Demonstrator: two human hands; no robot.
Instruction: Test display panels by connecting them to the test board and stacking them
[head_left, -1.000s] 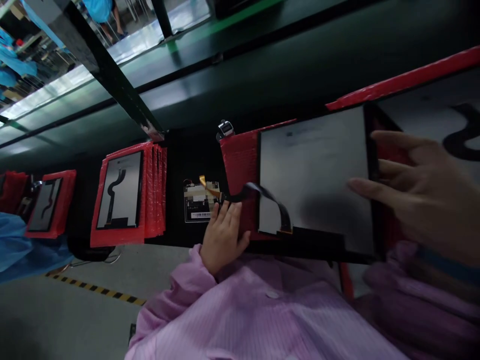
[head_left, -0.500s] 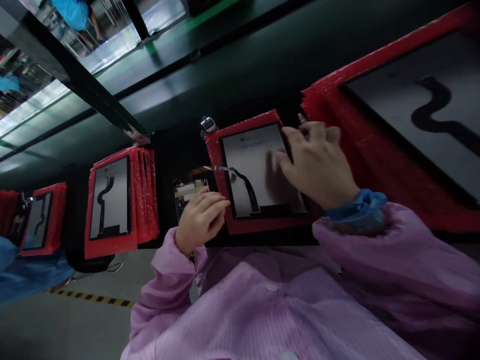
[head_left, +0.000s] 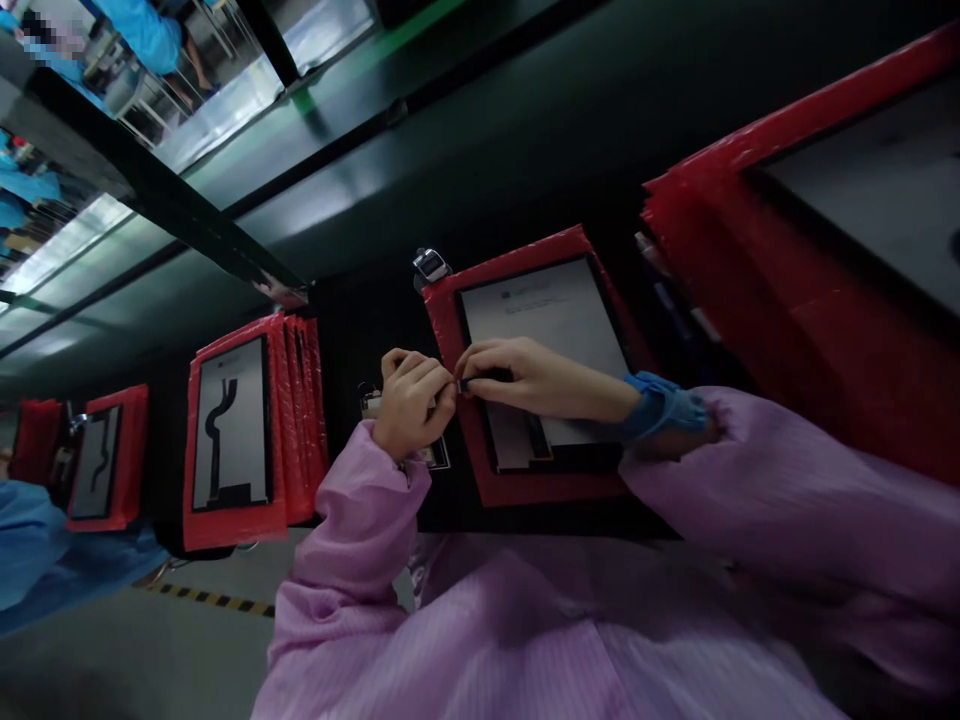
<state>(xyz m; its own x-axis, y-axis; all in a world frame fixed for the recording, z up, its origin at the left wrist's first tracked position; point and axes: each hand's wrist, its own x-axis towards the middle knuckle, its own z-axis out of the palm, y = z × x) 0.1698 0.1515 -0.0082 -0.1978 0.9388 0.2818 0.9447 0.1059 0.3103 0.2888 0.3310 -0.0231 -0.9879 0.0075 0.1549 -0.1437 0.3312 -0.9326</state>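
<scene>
A grey display panel [head_left: 551,318] lies on a red bubble-wrap sheet [head_left: 450,320] on the dark bench in front of me. My right hand [head_left: 525,378] reaches across the panel and pinches the end of its black flex cable [head_left: 480,381] at the panel's left edge. My left hand [head_left: 411,400] is curled closed right beside it, fingertips meeting the same cable end. Under my left hand sits a small circuit board [head_left: 435,455], mostly hidden.
A stack of red sheets with a panel on top [head_left: 232,425] lies to the left, another [head_left: 97,462] farther left. A large red-wrapped stack [head_left: 795,290] rises at right. A small metal clip [head_left: 430,265] stands behind the panel. A blue-sleeved person [head_left: 45,560] sits left.
My right hand left the panel's top right corner and moved to its left edge, taking the cable end. My left hand rose from the board to meet it.
</scene>
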